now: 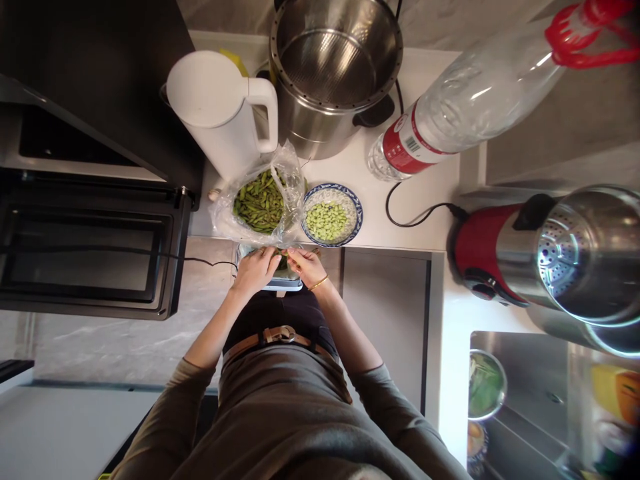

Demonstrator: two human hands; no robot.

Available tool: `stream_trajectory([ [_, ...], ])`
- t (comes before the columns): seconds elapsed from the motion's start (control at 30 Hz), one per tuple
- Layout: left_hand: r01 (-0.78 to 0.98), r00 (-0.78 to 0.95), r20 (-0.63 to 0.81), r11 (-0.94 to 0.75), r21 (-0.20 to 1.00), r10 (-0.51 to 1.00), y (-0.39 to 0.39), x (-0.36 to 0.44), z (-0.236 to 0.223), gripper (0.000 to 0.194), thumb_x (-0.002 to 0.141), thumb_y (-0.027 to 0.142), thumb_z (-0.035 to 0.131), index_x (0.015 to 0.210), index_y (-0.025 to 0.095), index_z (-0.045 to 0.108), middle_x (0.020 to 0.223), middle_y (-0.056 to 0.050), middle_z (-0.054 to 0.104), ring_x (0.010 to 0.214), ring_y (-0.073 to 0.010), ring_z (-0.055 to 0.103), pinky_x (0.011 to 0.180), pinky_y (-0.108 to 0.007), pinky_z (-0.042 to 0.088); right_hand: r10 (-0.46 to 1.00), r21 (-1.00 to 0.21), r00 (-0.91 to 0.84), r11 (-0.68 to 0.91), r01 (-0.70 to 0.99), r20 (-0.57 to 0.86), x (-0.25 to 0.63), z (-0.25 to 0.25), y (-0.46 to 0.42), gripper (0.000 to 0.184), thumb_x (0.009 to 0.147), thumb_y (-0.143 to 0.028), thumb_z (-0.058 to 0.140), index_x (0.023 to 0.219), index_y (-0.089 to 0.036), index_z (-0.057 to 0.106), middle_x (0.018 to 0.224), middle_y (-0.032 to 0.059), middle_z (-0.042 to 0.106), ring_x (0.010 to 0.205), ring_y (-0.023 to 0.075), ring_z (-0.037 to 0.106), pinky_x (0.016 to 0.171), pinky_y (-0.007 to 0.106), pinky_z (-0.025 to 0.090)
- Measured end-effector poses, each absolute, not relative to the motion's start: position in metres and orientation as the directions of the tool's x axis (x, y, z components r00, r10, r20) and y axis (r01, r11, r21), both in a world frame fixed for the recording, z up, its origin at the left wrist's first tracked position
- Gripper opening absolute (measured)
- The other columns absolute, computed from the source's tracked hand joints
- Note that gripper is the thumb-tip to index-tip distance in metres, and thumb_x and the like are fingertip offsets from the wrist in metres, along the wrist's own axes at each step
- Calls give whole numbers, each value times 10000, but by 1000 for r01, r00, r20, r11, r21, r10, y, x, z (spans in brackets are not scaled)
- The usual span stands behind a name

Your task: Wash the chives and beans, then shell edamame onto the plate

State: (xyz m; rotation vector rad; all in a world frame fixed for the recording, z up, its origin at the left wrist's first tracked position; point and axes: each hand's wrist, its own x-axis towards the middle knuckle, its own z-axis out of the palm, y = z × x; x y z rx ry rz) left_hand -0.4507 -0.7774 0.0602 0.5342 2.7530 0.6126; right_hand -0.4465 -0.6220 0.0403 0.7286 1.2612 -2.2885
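Observation:
My left hand [257, 268] and my right hand [309, 268] meet at the counter's front edge, fingertips pinched together on a small green bean pod [282, 252]. My fingers partly cover the pod. Below them is a pale bin [283, 285] with some green stuff inside, mostly hidden by my hands. Just beyond my left hand, a clear plastic bag [227, 217] lies open, full of green bean pods [260, 203]. Beside it, a blue-and-white patterned bowl [358, 207] holds shelled light green beans [326, 221].
A white pitcher [213, 100] and a steel pot [320, 123] stand behind the bag. To the right are a large plastic bottle [460, 100], a black cord [415, 222], a red-and-steel appliance [490, 247] and a sink [535, 393]. An oven door [85, 253] hangs open at left.

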Motion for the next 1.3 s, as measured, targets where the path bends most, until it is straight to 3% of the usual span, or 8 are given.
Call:
stream_trajectory([
  [0.1, 352, -891, -41, 745, 567, 453, -773, -453, 61, 366, 960, 332, 368, 1254, 213, 552, 1076, -92, 638, 994, -198, 617, 871, -310, 481, -149, -623, -755, -476, 621, -639, -445, 40, -626, 423, 501, -545, 813, 521, -156, 647, 454, -36, 521, 398, 27, 328, 384, 213, 179],
  [0.17, 344, -898, 21, 671, 657, 440, -768, -452, 56, 362, 971, 312, 330, 1220, 221, 577, 1099, -90, 626, 1056, -193, 588, 931, -323, 464, -154, -630, -766, -481, 610, -624, -444, 42, -630, 457, 509, -577, 796, 492, -158, 615, 448, -37, 505, 392, 27, 323, 384, 216, 181],
  [0.3, 191, -956, 54, 474, 859, 287, -756, -443, 45, 408, 992, 317, 239, 1130, 186, 600, 1093, -100, 656, 1069, -183, 590, 953, -343, 467, -118, -682, -812, -483, 550, -572, -443, 46, -638, 484, 554, -622, 750, 501, -167, 593, 473, -40, 495, 395, 29, 305, 388, 222, 198],
  [0.4, 106, -977, 44, 301, 948, 207, -751, -437, 42, 399, 995, 346, 250, 1130, 180, 587, 1125, -97, 667, 1061, -170, 614, 944, -331, 481, -119, -714, -830, -453, 533, -544, -442, 51, -640, 474, 575, -619, 740, 528, -170, 596, 483, -46, 487, 395, 30, 287, 393, 227, 209],
  [0.73, 17, -998, 14, 54, 998, 63, -742, -433, 49, 359, 977, 406, 336, 1024, 203, 628, 1090, -68, 696, 1049, -173, 640, 943, -332, 494, -69, -856, -893, -260, 447, -446, -441, 62, -637, 473, 656, -640, 672, 589, -174, 627, 481, -44, 451, 439, 60, 328, 432, 229, 267],
  [1.07, -110, -994, -109, -89, 990, 6, -734, -433, 50, 396, 957, 484, 350, 935, 205, 629, 1054, -60, 701, 1030, -192, 647, 885, -361, 536, -20, -910, -926, -177, 374, -377, -438, 68, -638, 449, 719, -618, 635, 702, -171, 675, 502, -35, 455, 474, 82, 349, 469, 240, 306],
  [1.3, -81, -993, -74, -83, 993, 90, -740, -437, 50, 413, 959, 485, 337, 984, 207, 642, 1114, -71, 686, 1105, -211, 623, 963, -403, 509, -86, -825, -889, -342, 449, -449, -440, 70, -638, 345, 696, -524, 690, 767, -187, 690, 488, -63, 347, 457, 71, 248, 454, 245, 186],
])
